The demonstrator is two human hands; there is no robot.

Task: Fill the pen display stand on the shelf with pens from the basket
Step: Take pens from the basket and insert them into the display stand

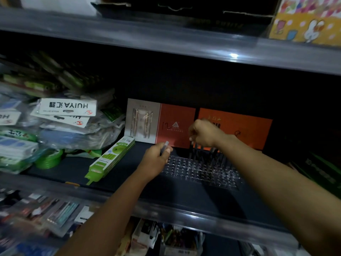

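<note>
Two hands work over the clear pen display stand (201, 170) on the dark shelf (129, 170), and I read the split as deliberate: one feeds, one seats. My left hand (156, 159) has its fingers curled round a slim pen (164, 147), whose pale end pokes up past the knuckles, held ready at the stand's left edge. My right hand (204, 133) hovers with fingers curled downward over the back row, and I cannot tell for certain whether they pinch a pen or only steady one; several dark pens (201, 152) stand upright just below those fingertips.

Most holes nearer me look unfilled, so I judge the job barely started, filling from the back forward so standing pens do not block my reach. No basket is in view.

Glossy, transparent plastic makes up the stand, a flat grid of small round sockets catching glints. Behind the right fingertips lean matte orange boxes (234, 126); left of the left hand lies a long green pack (108, 159).
</note>
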